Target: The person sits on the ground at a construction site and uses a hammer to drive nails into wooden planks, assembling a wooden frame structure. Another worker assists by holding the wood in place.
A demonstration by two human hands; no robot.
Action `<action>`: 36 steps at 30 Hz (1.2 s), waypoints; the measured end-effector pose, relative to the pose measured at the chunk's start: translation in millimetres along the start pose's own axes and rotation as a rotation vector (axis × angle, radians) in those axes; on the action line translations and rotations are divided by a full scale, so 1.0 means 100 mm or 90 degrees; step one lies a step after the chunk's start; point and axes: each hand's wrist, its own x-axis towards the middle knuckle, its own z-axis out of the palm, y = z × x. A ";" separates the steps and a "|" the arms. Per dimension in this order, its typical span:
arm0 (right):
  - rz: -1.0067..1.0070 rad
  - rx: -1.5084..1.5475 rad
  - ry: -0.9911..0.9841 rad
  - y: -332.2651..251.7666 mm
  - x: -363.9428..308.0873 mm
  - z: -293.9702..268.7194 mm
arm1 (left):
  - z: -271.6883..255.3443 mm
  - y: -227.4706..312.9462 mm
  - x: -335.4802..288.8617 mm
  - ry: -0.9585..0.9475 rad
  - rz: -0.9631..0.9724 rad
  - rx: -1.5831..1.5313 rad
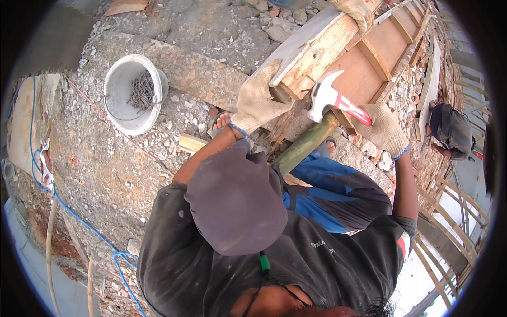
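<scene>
My right hand (381, 127), in a beige knitted work glove, is closed round the red handle of a claw hammer (323, 96). The metal hammer head lies just above the end of a green bamboo pole (307, 141). My left hand (260, 98), gloved alike, grips the near end of a thick timber board (312, 52); some of its fingers are hidden behind the wood. That board runs away to the upper right beside a long brown form panel (364, 74) with crosswise battens. Another person's gloved hand (356, 13) rests on the far part of the board.
A whitish bucket (112, 108) holding many nails (142, 92) stands on the rubble ground at left. A blue hose or cord (79, 211) runs along the far left. One co-worker (449, 131) crouches at right, near bamboo scaffolding. A short wood offcut (191, 143) lies by my left forearm.
</scene>
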 end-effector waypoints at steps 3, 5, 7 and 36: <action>0.069 -0.043 0.028 0.38 -0.54 0.11 | 0.03 -0.06 -0.02 0.050 0.016 -0.043; 0.204 0.070 0.080 0.34 -0.65 0.16 | 0.04 -0.09 -0.05 0.058 0.021 -0.011; 0.287 0.364 0.152 0.07 -0.68 0.24 | 0.04 -0.09 -0.01 0.051 0.029 -0.001; -0.153 -0.076 0.220 -0.24 -0.24 1.92 | -0.34 -0.19 0.73 -0.357 0.102 -0.373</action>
